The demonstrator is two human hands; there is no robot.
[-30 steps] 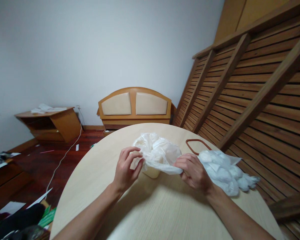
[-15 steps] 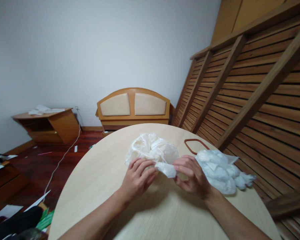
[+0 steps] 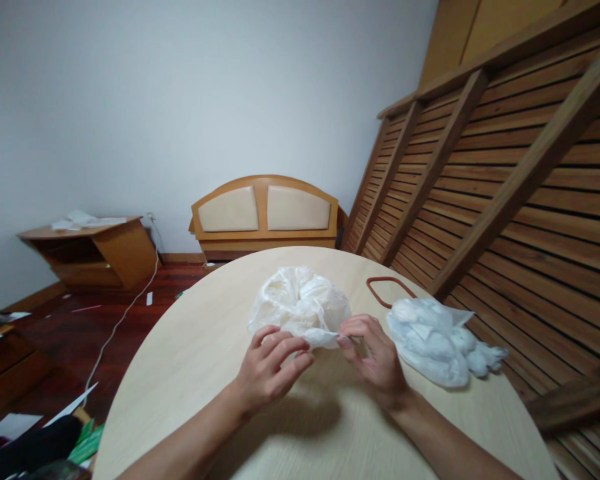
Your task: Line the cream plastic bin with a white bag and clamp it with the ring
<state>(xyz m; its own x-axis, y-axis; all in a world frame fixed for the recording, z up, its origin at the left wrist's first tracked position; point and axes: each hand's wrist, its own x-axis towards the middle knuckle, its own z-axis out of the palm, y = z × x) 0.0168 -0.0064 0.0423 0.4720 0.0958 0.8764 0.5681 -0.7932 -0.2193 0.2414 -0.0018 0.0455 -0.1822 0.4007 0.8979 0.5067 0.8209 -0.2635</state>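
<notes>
A crumpled, translucent white plastic bag (image 3: 300,297) rests near the middle of the round pale table (image 3: 180,373). Its near edge is stretched between my two hands. My left hand (image 3: 275,367) is at the bag's near left side, fingers curled on the plastic; the thumb side is partly hidden. With thumb and fingertips, my right hand (image 3: 373,357) pinches the right end of that edge. To the right lies a second white plastic bag (image 3: 433,340), bunched up and apart from my hands. Behind it is a brown rounded frame-like loop (image 3: 391,292).
A slatted wooden panel (image 3: 505,200) leans along the table's right side. Beyond the far edge stands a wooden headboard (image 3: 265,210). A low cabinet (image 3: 95,253) with papers on top is at the left, and a cable (image 3: 123,320) crosses the floor.
The pulled edge of the bag now looks narrower and more drawn out. My right hand has turned and shifted slightly left, and my left fingers are more spread.
</notes>
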